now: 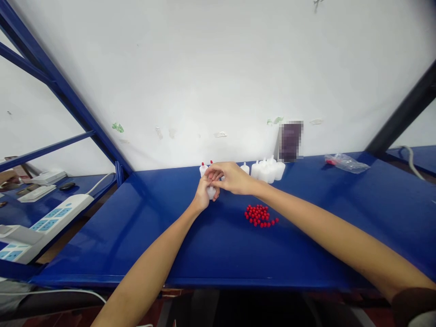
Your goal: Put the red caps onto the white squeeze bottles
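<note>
My left hand (pixel 202 194) is wrapped round a small white squeeze bottle (pixel 211 193), whose lower part shows between the fingers. Over the top of that bottle, my right hand (pixel 235 178) has its fingers pinched together; whatever they grip is hidden. A loose cluster of small red caps (pixel 258 214) lies on the blue table below my right wrist. Behind my hands stands a white bottle (pixel 203 170) with a red cap, and a second red tip shows beside it. More white bottles (pixel 267 171) without caps stand upright to the right.
The blue tabletop (pixel 136 236) meets a white wall. A clear plastic bag (pixel 347 163) with something red in it lies at the back right. A pixelated dark panel (pixel 290 141) leans on the wall. At left are a blue frame post (pixel 68 86) and a power strip (pixel 51 225).
</note>
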A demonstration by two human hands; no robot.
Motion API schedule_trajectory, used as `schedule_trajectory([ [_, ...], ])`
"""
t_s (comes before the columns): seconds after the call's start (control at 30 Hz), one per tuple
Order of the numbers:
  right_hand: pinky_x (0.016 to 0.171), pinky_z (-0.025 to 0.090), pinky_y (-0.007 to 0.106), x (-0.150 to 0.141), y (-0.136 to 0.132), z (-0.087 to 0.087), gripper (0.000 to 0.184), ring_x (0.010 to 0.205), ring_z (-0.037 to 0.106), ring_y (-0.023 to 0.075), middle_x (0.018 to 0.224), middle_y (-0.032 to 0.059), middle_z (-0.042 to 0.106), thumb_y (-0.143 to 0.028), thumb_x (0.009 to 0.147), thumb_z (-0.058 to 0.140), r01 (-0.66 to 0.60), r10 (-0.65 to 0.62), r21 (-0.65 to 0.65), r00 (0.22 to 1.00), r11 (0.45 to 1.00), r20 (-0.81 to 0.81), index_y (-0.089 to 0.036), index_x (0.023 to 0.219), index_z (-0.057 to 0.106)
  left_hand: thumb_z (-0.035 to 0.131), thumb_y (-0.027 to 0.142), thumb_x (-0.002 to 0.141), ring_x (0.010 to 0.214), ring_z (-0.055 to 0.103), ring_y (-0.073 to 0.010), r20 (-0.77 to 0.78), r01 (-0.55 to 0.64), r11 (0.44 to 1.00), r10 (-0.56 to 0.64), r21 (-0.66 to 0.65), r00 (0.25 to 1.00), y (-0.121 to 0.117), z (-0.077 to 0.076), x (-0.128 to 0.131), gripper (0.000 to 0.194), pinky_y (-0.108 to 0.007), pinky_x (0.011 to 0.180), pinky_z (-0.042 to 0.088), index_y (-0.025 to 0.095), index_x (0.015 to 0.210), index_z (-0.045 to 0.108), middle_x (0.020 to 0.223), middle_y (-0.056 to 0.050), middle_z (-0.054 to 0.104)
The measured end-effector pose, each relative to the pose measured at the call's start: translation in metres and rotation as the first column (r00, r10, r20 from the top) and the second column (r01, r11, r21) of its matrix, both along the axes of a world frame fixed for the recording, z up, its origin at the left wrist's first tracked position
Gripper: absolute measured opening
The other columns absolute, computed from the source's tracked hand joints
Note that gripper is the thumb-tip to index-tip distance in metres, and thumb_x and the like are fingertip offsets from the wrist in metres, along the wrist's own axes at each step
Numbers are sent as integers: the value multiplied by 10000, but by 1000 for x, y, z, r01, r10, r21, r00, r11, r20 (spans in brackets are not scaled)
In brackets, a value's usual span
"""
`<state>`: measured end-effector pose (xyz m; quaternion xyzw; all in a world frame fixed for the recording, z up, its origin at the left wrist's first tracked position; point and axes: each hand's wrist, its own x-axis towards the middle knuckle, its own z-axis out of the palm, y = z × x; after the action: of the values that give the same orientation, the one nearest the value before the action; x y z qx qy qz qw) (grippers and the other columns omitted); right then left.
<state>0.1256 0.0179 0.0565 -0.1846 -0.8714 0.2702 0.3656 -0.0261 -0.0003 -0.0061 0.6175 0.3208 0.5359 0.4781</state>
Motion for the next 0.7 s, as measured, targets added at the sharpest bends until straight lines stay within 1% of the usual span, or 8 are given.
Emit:
schedule_trajectory([
  [0.13, 813, 517, 277, 0, -1, -3, 261, 859, 685, 148, 942, 38, 721, -78, 788, 642, -11, 11, -6, 999, 1000, 34, -165, 1034, 660, 417, 359, 745, 302, 422, -121, -41, 60, 997, -62, -54, 997, 0, -1, -3, 240, -250, 347, 319, 158, 693, 538, 383, -12, 498],
  [0.27, 798, 489, 263, 0, -4, 0, 210, 861, 666, 148, 936, 40, 718, -95, 796, 662, 4, -4, 9, 999, 1000, 52, -160, 995, 675, 426, 325, 721, 294, 414, -120, -27, 56, 995, -58, -81, 998, 0, 3, -3, 206, -236, 335, 317, 157, 759, 539, 385, 21, 475],
  [0.37, 699, 437, 238, -1, -6, 4, 92, 731, 609, 124, 827, 29, 686, -111, 800, 673, 91, -100, 83, 988, 992, 118, -147, 883, 689, 434, 306, 719, 299, 389, -88, 13, 17, 999, -16, -44, 1000, -1, 9, -1, 186, -205, 330, 322, 172, 827, 506, 456, 62, 460],
  [0.43, 631, 380, 229, -1, -8, 6, 28, 628, 535, 103, 707, 4, 630, -122, 817, 662, 133, -153, 111, 969, 985, 195, -136, 823, 685, 438, 299, 735, 314, 378, -65, -4, -23, 1000, 23, -16, 1000, -3, 12, 1, 160, -185, 329, 318, 179, 829, 486, 523, 67, 474],
  [0.53, 589, 323, 224, 0, -9, 6, 78, 548, 451, 82, 599, -36, 537, -125, 860, 609, 115, -133, 83, 958, 990, 255, -127, 839, 685, 430, 322, 786, 336, 389, -59, -55, -73, 997, 74, 27, 996, -5, 14, 2, 170, -174, 335, 315, 178, 849, 494, 562, 61, 493],
  [0.6, 585, 315, 223, 3, -7, 8, 101, 535, 438, 79, 584, -47, 512, -143, 876, 588, 101, -113, 59, 961, 993, 253, -133, 856, 686, 420, 368, 823, 350, 423, -77, -53, -89, 995, 91, 46, 994, -5, 13, 3, 230, -180, 342, 325, 185, 935, 501, 559, 60, 509],
  [0.67, 584, 319, 227, 7, -2, 14, 123, 546, 455, 88, 595, -39, 527, -205, 885, 587, 148, -156, 49, 956, 988, 247, -141, 853, 687, 390, 413, 854, 351, 444, -95, -52, -138, 990, 140, 40, 989, -4, 10, 2, 295, -190, 350, 332, 198, 1035, 478, 554, 60, 539],
  [0.7, 589, 326, 232, 11, 1, 17, 146, 563, 472, 97, 613, -27, 548, -241, 886, 586, 205, -214, 63, 948, 977, 237, -143, 851, 688, 368, 419, 866, 344, 442, -99, -61, -189, 982, 190, 27, 980, -3, 8, 2, 303, -194, 354, 328, 203, 1055, 466, 551, 60, 553],
])
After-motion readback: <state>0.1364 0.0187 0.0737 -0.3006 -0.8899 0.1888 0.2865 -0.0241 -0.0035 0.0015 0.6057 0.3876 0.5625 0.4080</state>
